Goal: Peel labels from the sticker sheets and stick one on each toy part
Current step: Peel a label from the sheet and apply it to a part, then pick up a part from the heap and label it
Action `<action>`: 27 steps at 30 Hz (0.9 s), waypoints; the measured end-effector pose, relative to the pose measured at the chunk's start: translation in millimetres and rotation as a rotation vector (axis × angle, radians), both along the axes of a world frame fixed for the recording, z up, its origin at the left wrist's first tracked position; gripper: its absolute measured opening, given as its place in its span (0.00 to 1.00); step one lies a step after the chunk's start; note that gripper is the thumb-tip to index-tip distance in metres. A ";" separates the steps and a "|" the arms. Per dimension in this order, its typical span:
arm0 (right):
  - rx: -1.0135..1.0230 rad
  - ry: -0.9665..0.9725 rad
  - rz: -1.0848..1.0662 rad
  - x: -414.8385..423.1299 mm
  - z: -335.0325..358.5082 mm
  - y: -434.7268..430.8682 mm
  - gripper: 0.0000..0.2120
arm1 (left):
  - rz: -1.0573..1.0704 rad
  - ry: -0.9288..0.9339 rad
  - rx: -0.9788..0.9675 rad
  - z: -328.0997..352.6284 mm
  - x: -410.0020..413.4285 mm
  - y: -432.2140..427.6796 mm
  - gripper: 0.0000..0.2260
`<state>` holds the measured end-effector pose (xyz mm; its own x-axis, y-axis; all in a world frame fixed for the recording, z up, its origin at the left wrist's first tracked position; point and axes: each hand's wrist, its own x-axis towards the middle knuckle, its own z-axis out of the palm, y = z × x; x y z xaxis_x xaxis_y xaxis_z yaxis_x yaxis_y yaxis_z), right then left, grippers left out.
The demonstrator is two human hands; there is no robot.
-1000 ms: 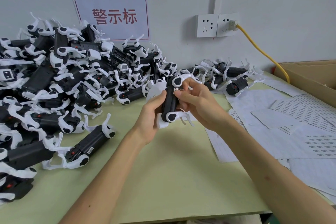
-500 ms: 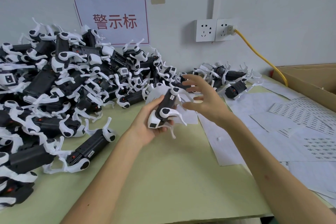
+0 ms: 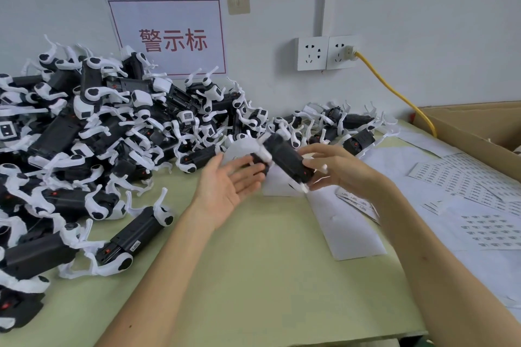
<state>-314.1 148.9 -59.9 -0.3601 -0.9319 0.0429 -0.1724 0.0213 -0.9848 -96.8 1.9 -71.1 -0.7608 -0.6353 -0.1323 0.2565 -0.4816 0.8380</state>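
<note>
Right of the toy pile (image 3: 93, 132), the right hand (image 3: 342, 170) grips one end of a toy part (image 3: 284, 156); the left hand (image 3: 225, 191), palm up with fingers straight, meets its other end.

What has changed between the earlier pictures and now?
The toy part passed from the left hand to the right hand, which now grips it. The left hand let go and is open, palm up. The pile and sheets stayed put.

Black toy parts (image 3: 84, 149) with white limbs crowd the pale green desk's (image 3: 253, 276) left edge; white sticker sheets (image 3: 479, 228) bear grids of small dark labels; a yellow cable (image 3: 394, 93) crosses the wall.
</note>
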 end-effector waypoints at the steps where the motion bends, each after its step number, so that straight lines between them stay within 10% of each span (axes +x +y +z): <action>1: 0.006 -0.064 -0.001 -2.9 -3.1 0.0 0.11 | 0.045 0.019 0.007 -0.5 0.8 -2.6 0.23; 6: -0.091 -0.427 -0.241 -15.7 -0.7 3.2 0.07 | 0.228 -0.010 0.042 -5.9 2.6 -10.9 0.19; 13: -0.982 -1.027 -0.586 -57.6 10.0 45.8 0.20 | 0.278 -0.045 0.016 -6.2 2.8 -10.0 0.19; 21: -0.271 -0.344 -0.629 -2.6 -6.8 -11.6 0.09 | 0.302 -0.164 -0.060 -4.7 3.5 -6.2 0.14; 27: -0.281 0.277 -0.426 69.8 2.2 -37.9 0.11 | 0.289 -0.153 -0.001 -5.3 4.2 -4.3 0.12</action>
<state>-244.3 111.0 -57.7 -0.6407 -0.6467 0.4139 -0.4583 -0.1104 -0.8819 -92.5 -2.4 -76.4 -0.5201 -0.8225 -0.2303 0.2533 -0.4060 0.8781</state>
